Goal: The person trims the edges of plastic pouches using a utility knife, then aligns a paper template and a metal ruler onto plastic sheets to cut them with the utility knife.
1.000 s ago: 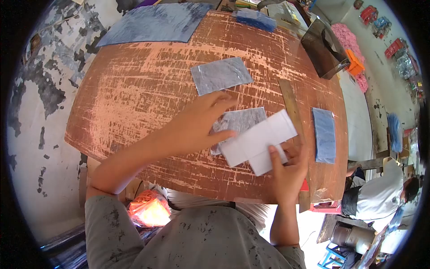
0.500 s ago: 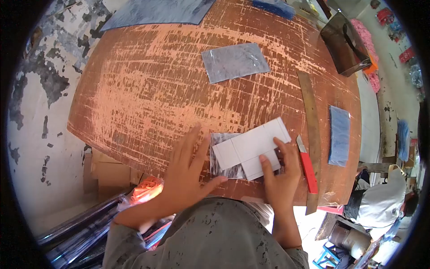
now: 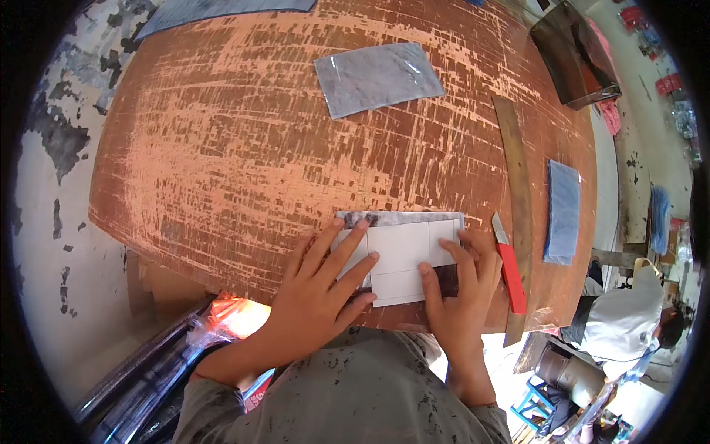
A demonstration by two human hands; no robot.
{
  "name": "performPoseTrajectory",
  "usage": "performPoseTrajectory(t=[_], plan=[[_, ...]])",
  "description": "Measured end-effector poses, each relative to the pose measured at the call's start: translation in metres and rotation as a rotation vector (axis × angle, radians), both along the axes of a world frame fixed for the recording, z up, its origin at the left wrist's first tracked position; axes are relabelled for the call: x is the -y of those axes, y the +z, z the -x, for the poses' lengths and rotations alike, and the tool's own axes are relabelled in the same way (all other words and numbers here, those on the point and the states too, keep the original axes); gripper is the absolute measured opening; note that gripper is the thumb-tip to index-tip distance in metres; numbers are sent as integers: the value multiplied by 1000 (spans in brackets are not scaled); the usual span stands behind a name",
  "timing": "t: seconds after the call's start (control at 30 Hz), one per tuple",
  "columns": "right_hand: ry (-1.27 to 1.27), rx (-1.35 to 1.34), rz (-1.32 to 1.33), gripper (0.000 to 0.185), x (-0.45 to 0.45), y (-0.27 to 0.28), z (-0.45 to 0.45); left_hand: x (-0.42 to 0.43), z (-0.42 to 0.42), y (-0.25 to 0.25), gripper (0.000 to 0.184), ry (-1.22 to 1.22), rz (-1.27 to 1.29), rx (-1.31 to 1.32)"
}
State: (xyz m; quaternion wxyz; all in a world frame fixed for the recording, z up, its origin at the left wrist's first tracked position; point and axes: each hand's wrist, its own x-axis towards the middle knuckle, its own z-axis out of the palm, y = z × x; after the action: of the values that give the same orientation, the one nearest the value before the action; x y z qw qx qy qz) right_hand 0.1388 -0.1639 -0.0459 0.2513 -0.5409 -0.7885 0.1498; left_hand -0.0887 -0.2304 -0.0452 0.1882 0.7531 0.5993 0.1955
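A white T-shaped card [image 3: 403,248] with ruled lines lies over a stack of shiny, clear-wrapped dark sheets [image 3: 414,217] at the table's near edge. My left hand [image 3: 318,281] rests with spread fingers on the left part of the card and the sheets. With bent fingers, my right hand [image 3: 464,285] grips the card's right flap, its thumb at the notch below. Just right of it lies a red-handled utility knife [image 3: 510,274] with its blade out. Beside the knife, a long worn ruler [image 3: 512,163] runs along the table.
Farther up the scratched wooden table [image 3: 244,148] lies a grey plastic-wrapped sheet [image 3: 379,78]. A blue sheet stack [image 3: 563,212] sits at the right edge, and a dark box [image 3: 575,55] stands at the far right corner. Another person [image 3: 625,325] is beyond the table at lower right.
The white card has turned from a tilt to nearly square with the sheets beneath. My left hand has moved right onto it. The view has shifted slightly.
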Motion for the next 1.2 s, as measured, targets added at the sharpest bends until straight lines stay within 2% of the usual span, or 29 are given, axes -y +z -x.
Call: performPoseTrajectory(t=[0.07, 0.37, 0.47, 1.07, 1.2], plan=[[-11, 6, 13, 45, -5, 2, -2, -4, 0, -2, 49, -3, -34, -42], [-23, 16, 95, 54, -13, 1, -7, -10, -8, -9, 49, 140, -76, -31], [-11, 57, 84, 56, -16, 2, -7, -4, -10, -17, 44, 101, -137, -109], [-5, 115, 105, 62, -17, 0, -5, -12, -6, -12, 37, 134, -131, -93], [-14, 148, 102, 64, -18, 2, -4, -9, -4, -17, 45, 110, -87, -53]])
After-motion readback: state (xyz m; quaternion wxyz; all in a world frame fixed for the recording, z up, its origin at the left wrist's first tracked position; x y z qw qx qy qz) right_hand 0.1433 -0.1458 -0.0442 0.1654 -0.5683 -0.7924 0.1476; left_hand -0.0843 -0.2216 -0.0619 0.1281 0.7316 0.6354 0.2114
